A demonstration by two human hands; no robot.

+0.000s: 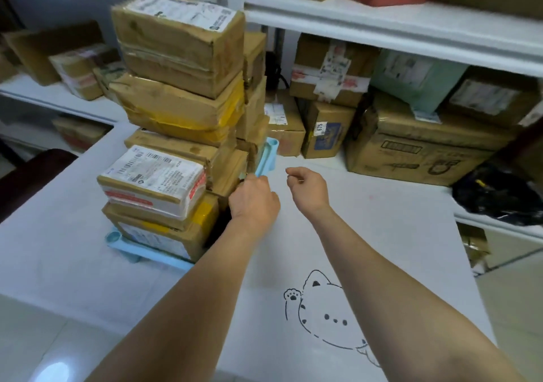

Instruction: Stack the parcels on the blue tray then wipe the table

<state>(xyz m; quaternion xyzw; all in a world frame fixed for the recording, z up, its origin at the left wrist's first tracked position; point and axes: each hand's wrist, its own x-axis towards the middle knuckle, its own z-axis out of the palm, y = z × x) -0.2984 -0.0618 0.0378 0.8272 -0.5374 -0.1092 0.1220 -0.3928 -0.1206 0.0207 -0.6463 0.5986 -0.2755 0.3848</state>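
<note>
A tall, leaning stack of brown cardboard parcels [179, 96] stands on the blue tray [147, 254] at the left of the white table [367, 234]. A white-labelled parcel [152, 180] lies on the near pile. My left hand [254, 202] rests against the right side of the stack, with its fingers on the tray's right rim [266, 161]. Whether it grips the rim is unclear. My right hand [307, 187] hovers just to the right, fingers loosely curled with nothing in them.
White shelves behind the table hold many cardboard boxes [411, 149] and a black bag [499, 196]. A cat drawing [326, 314] marks the table's near right. A dark chair [32, 176] sits at the left edge.
</note>
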